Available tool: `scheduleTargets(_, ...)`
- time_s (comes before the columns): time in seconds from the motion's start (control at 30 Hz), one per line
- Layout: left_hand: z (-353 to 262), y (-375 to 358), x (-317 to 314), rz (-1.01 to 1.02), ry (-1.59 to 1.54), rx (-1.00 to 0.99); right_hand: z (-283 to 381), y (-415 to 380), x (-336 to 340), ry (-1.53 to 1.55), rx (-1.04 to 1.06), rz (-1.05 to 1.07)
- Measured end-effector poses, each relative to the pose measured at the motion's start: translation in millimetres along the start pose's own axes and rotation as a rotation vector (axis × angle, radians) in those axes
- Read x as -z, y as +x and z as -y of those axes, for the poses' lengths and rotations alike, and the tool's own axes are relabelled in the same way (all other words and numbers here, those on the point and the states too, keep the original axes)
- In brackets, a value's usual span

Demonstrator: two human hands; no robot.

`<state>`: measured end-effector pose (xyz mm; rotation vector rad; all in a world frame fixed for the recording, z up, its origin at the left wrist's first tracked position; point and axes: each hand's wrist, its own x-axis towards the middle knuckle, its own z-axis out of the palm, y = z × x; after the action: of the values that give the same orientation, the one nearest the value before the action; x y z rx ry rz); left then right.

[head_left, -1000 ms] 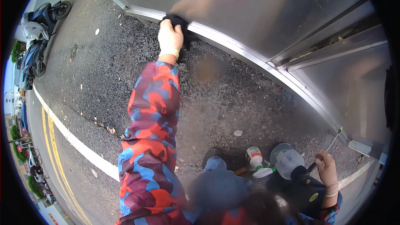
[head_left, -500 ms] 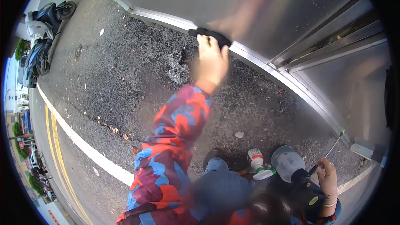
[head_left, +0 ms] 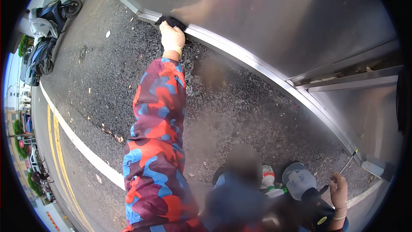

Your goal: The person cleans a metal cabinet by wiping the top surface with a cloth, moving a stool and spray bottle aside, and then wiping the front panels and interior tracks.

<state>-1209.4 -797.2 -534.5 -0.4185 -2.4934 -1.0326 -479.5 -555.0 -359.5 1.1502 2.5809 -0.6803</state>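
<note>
My left hand, in a thin pale glove, is closed around a bunched black cloth. The cloth presses against the bright metal ledge along the bottom of a shiny metal panel. At the lower right my gloved right hand is closed around a thin rod-like tool. The tool's dark handle end sticks out left of the hand, and its yellowish tip reaches the ledge. A clear plastic container and a white spray bottle with red and green parts are left of this hand.
Rough dark asphalt lies under the panel, with leaves and bits of litter. A metal rib crosses the panel at right. A parked scooter stands at upper left, and a white road line runs below it.
My left hand has slid the black cloth leftward along the metal ledge, and the arm is straighter. My right hand stays in about the same place with the tool. The view has shifted slightly.
</note>
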Motion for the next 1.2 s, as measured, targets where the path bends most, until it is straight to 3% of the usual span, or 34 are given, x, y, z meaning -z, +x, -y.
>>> scheduleTargets(0.17,52,75,11,0.06,0.218,0.273,-17,4,-5,0.048,-0.06,-0.026)
scheduleTargets(0.2,64,93,11,0.055,0.139,0.263,-17,3,-6,0.065,-0.075,-0.04)
scheduleTargets(0.23,76,108,12,0.175,0.092,0.345,-14,4,-7,0.104,-0.074,-0.057)
scheduleTargets(0.27,19,92,41,0.234,0.097,0.452,-12,5,-6,0.098,-0.099,-0.055)
scheduleTargets(0.33,8,89,41,0.213,0.087,0.52,-10,8,2,0.045,-0.113,-0.118)
scheduleTargets(0.4,27,100,29,0.211,0.121,0.48,-3,10,11,0.037,-0.107,-0.158)
scheduleTargets(0.5,36,84,20,0.089,0.139,0.243,8,7,18,0.071,-0.084,-0.206)
scheduleTargets(0.53,61,88,1,0.054,0.288,0.211,14,8,20,0.094,-0.076,-0.204)
scheduleTargets(0.6,22,38,4,-0.087,0.497,-0.042,15,6,19,0.09,-0.038,-0.197)
scheduleTargets(0.77,-102,-95,18,0.044,0.369,-0.432,26,-3,25,0.08,0.045,-0.163)
scheduleTargets(0.87,-180,-167,22,0.139,0.272,-0.49,38,-12,27,0.115,0.12,-0.194)
scheduleTargets(0.97,-223,-214,6,0.195,0.269,-0.455,43,-23,28,0.145,0.182,-0.185)
scheduleTargets(1.03,-249,-239,18,0.269,0.161,-0.562,45,-29,33,0.139,0.209,-0.184)
scheduleTargets(1.2,-252,-236,26,0.35,0.119,-0.649,32,-47,49,0.144,0.25,-0.246)
